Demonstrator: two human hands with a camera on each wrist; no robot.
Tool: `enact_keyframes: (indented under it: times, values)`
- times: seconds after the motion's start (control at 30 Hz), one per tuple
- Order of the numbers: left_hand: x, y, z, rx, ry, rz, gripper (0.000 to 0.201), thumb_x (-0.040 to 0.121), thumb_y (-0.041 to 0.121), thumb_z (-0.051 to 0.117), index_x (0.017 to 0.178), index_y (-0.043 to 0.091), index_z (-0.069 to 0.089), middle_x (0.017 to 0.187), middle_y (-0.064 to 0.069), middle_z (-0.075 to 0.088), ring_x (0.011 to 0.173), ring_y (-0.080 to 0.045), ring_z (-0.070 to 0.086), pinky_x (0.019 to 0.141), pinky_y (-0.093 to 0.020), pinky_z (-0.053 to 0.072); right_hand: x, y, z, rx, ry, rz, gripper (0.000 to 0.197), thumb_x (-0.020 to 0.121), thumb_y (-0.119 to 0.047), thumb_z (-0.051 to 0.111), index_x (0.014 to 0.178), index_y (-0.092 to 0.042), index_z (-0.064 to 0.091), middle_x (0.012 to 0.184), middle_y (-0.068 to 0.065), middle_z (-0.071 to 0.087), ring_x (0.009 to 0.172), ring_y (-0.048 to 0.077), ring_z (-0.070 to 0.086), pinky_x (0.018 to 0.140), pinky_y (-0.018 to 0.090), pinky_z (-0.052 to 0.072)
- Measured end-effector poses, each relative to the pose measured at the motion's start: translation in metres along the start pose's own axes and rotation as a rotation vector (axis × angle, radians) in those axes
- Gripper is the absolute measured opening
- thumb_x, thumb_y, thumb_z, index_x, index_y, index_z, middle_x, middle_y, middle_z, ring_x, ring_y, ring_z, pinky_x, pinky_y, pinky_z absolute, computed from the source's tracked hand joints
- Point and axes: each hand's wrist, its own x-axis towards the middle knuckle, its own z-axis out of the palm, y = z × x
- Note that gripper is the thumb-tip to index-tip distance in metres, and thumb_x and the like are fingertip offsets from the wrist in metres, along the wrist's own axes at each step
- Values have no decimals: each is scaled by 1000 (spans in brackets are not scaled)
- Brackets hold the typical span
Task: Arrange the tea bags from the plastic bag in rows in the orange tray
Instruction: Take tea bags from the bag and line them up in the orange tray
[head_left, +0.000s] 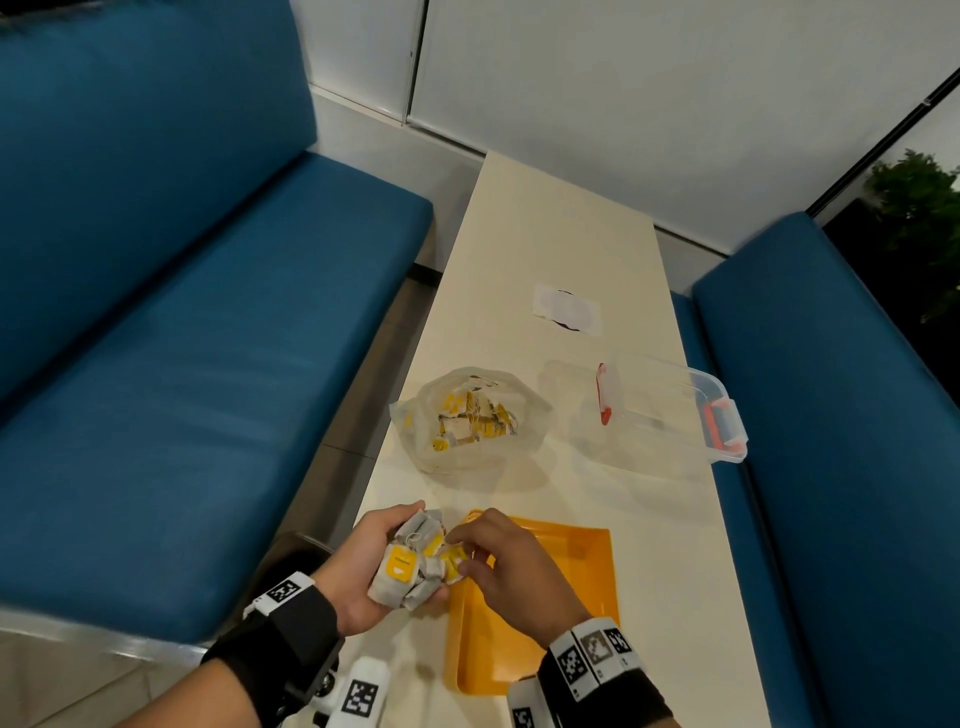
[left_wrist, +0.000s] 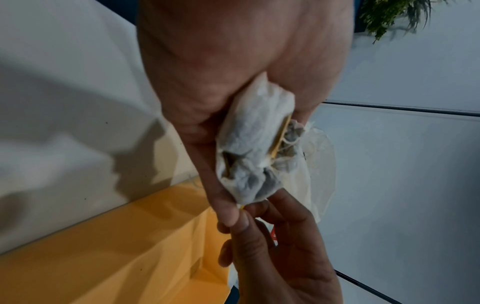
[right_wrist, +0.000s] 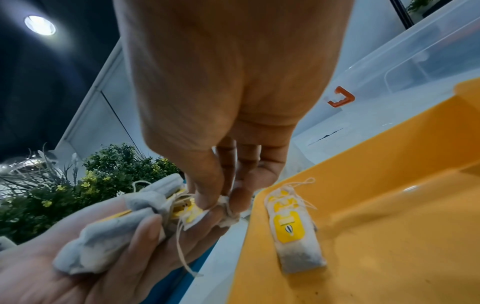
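Note:
My left hand (head_left: 371, 564) cups a bunch of tea bags (head_left: 413, 564) with yellow tags, just left of the orange tray (head_left: 582, 577). My right hand (head_left: 498, 558) hovers over the tray's left rim and pinches one tea bag (right_wrist: 205, 215) at the edge of that bunch. In the right wrist view a short row of tea bags (right_wrist: 292, 224) lies inside the tray (right_wrist: 389, 236) near its rim. The plastic bag (head_left: 470, 418) with more tea bags sits open farther up the table. The left wrist view shows the bunch (left_wrist: 255, 148) in my palm.
A clear plastic box (head_left: 670, 410) with orange latches stands at the table's right edge. A white paper label (head_left: 567, 309) lies beyond it. Blue benches (head_left: 182, 364) flank the narrow cream table (head_left: 649, 545) on both sides.

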Motion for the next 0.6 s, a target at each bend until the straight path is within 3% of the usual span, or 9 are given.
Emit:
enact_keyframes:
  times: [0.1, 0.23, 0.3, 0.43, 0.6]
  values:
    - [-1, 1, -2, 30, -16, -7, 47, 98, 43, 52, 82, 4, 72, 89, -24, 64, 64, -34, 59, 60, -40, 56, 0, -2, -1, 34, -54, 45, 38, 92, -10, 64, 124, -30, 64, 94, -11, 50, 84, 1, 52, 83, 20, 48]
    - [-1, 1, -5, 51, -43, 18, 44, 98, 43, 51, 76, 6, 62, 77, -21, 58, 53, -31, 56, 59, -39, 45, 2, -6, -2, 21, -119, 66, 42, 91, -8, 63, 126, -32, 64, 95, -3, 53, 87, 11, 55, 84, 28, 50]
    - [-2, 1, -3, 51, -44, 22, 45, 99, 42, 50, 75, 6, 59, 73, -21, 56, 48, -31, 56, 59, -39, 47, 4, -8, -4, -10, -148, 74, 41, 93, -10, 62, 126, -33, 64, 97, 0, 53, 89, 14, 56, 84, 30, 49]
    - [-2, 2, -3, 58, -55, 24, 48, 101, 42, 46, 70, 6, 58, 64, -19, 53, 43, -30, 52, 60, -40, 50, 5, -14, -8, -83, -187, 76, 34, 94, -15, 63, 123, -33, 65, 102, -4, 48, 90, 10, 52, 83, 25, 47]
    - [0, 1, -7, 90, -70, -13, 49, 99, 46, 46, 77, 4, 61, 70, -20, 53, 44, -31, 51, 65, -41, 49, 5, -21, -15, -134, -208, 12, 26, 90, -14, 65, 113, -26, 66, 119, -11, 49, 101, 9, 51, 88, 24, 45]
